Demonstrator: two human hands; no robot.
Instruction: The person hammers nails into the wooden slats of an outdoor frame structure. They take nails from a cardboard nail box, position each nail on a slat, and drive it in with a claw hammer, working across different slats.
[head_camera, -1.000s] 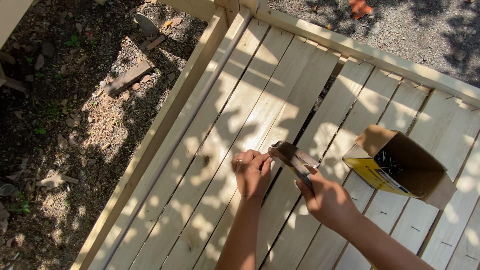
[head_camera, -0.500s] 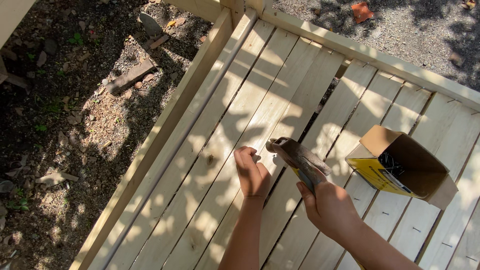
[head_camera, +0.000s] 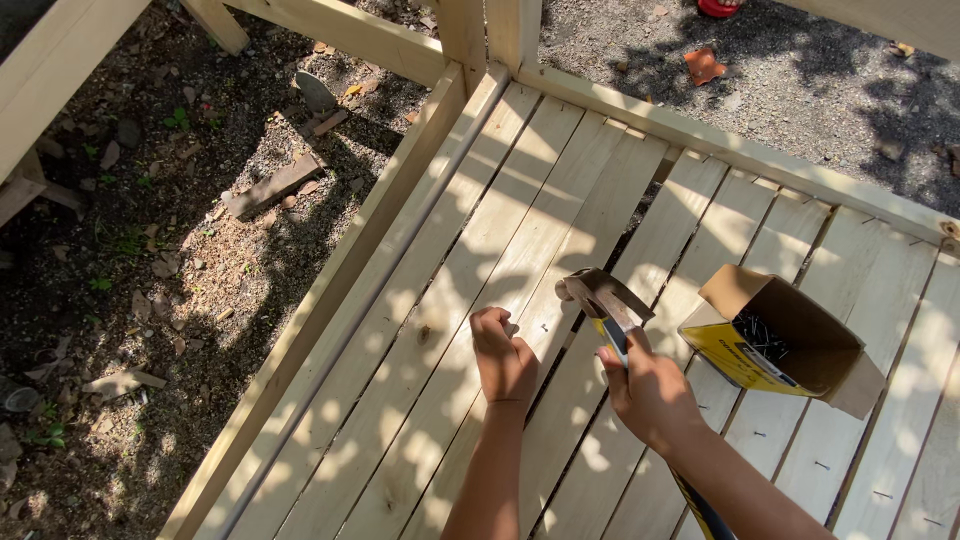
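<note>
Compared with half a second ago, the hammer is lifted a little higher above the pale wooden deck, and the left hand has curled more tightly over its spot on the board.

The right hand is closed firmly around the hammer's handle, high up and close to the head. The rusty brown head hangs in the air just to the right of the left hand and slightly above it, not touching the wood. The left hand rests on the plank with the fingers bent together in a pinch; what they pinch is too small to see, so I cannot tell if a nail is there. To the right of the hammer an open cardboard box with a yellow side lies on the deck, with dark nails inside it. To the left of the deck is bare ground with stones and a piece of scrap wood.

In my judgement this is the start of driving a nail. To do it well, the first taps should be short and light, with the hammer face coming down flat. The pinching fingers should stay low and leave as soon as the nail stands alone. The grip so near the head gives control for this.
</note>
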